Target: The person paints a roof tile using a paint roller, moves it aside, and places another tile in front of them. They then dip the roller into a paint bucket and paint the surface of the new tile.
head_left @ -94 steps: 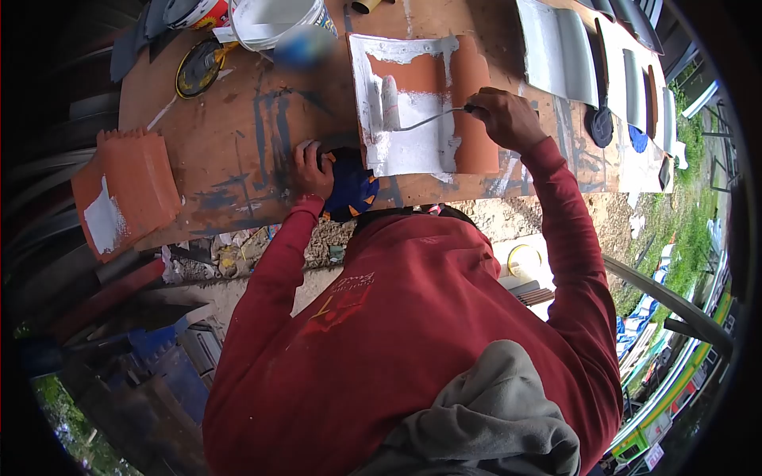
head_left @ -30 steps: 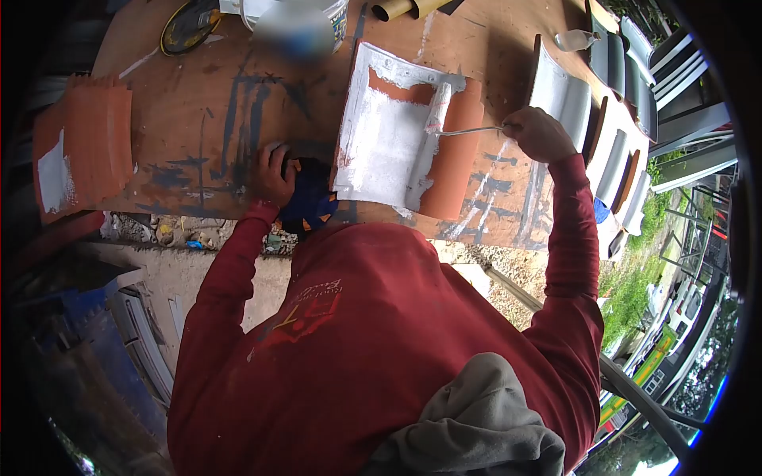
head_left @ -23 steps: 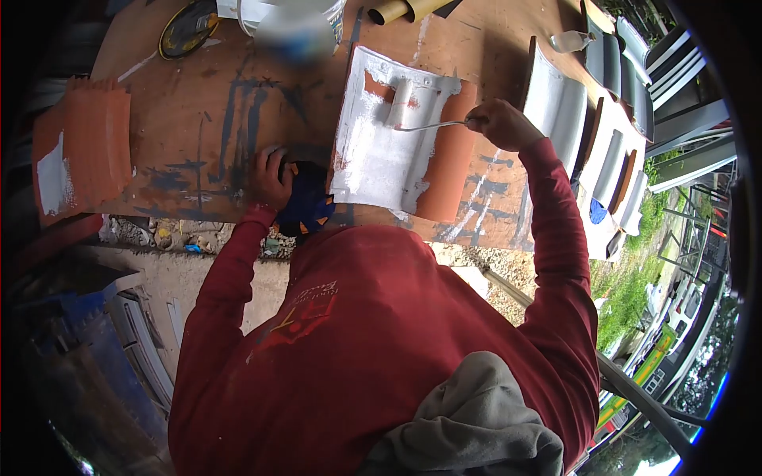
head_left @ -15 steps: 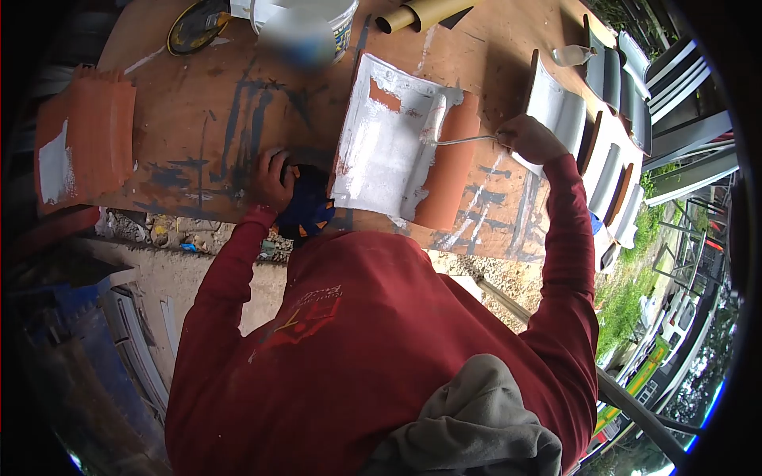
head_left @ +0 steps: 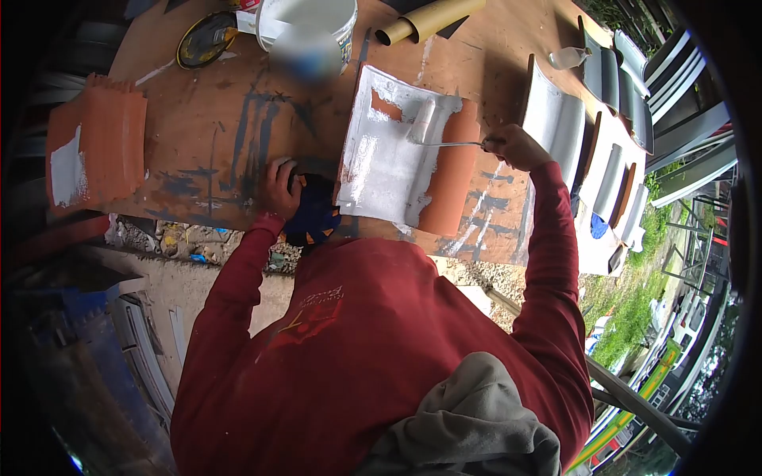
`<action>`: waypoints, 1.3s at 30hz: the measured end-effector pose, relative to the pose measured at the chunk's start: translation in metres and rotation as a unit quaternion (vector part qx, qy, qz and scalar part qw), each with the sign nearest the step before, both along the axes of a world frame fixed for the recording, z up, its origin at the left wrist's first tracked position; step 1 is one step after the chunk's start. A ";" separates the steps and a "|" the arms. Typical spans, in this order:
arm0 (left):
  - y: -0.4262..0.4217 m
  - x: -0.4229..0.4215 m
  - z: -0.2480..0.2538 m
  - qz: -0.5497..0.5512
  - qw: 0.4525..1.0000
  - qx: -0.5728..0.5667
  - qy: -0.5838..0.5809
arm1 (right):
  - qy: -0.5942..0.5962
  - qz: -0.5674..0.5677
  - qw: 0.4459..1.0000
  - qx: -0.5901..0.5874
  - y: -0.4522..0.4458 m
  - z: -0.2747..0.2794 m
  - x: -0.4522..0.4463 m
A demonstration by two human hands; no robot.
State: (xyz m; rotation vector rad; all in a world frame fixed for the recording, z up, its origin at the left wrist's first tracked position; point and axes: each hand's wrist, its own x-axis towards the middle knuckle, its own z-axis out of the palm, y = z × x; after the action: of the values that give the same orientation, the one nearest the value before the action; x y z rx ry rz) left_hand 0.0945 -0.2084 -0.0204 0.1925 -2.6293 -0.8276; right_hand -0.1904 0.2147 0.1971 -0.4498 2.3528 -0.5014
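Observation:
My right hand (head_left: 514, 148) is closed around the handle of a small paint roller (head_left: 452, 144). Its whitish roller head (head_left: 424, 119) lies against a curved terracotta roof tile (head_left: 448, 190). White paint (head_left: 389, 166) covers most of that tile, while bare orange shows along its right side and in a patch near the top. To the left of the tile, my left hand (head_left: 281, 189) rests on the table by its near edge, fingers bent and apart. It touches or lies beside a dark blue cloth (head_left: 316, 208) with orange marks.
A white bucket (head_left: 346, 32), a black lid (head_left: 202, 40) and a brown roll (head_left: 432, 20) are at the far side of the wooden table (head_left: 214, 135). Stacked orange tiles (head_left: 111, 143) stand left. Painted tiles (head_left: 553, 111) and a clear bottle (head_left: 569, 57) lie right.
The roller has moved left across the white part of the tile, with my right hand following. My left hand stays near the cloth. The whole view has shifted slightly.

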 end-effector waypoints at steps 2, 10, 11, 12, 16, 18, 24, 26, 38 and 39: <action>0.000 0.002 -0.001 0.000 1.000 -0.004 0.003 | 0.011 0.022 0.998 0.054 0.016 0.009 -0.004; -0.001 -0.002 0.001 -0.010 0.999 -0.030 0.027 | 0.001 0.047 0.999 -0.009 -0.049 -0.008 -0.006; 0.000 -0.002 0.001 -0.006 0.999 -0.027 0.026 | -0.014 0.046 0.999 -0.017 -0.057 -0.009 -0.006; 0.001 -0.002 0.001 -0.003 0.999 -0.022 0.025 | -0.014 0.041 0.999 -0.022 -0.058 -0.011 -0.006; 0.001 -0.002 -0.003 0.002 0.999 -0.023 0.029 | 0.041 0.090 0.995 -0.028 -0.031 -0.018 -0.016; 0.002 -0.002 -0.003 0.004 1.000 -0.007 0.029 | 0.073 0.121 0.990 -0.012 -0.009 -0.011 -0.025; 0.003 -0.003 -0.002 0.008 1.000 -0.021 0.000 | 0.057 0.083 0.995 -0.007 -0.028 -0.014 -0.021; 0.004 -0.003 0.000 -0.001 1.000 -0.028 0.010 | 0.062 0.089 0.994 -0.033 -0.048 -0.031 -0.013; 0.004 -0.004 0.004 -0.002 0.999 -0.034 0.016 | -0.012 0.035 0.999 0.008 -0.026 -0.013 -0.017; 0.005 -0.005 0.005 -0.002 0.999 -0.039 0.007 | -0.012 0.044 0.999 -0.001 -0.048 -0.012 -0.014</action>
State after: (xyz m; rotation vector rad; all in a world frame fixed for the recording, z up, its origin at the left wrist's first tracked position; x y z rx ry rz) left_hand 0.0893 -0.2038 -0.0150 0.1595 -2.6444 -0.7248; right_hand -0.2047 0.1672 0.1856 -0.5434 2.2985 -0.4661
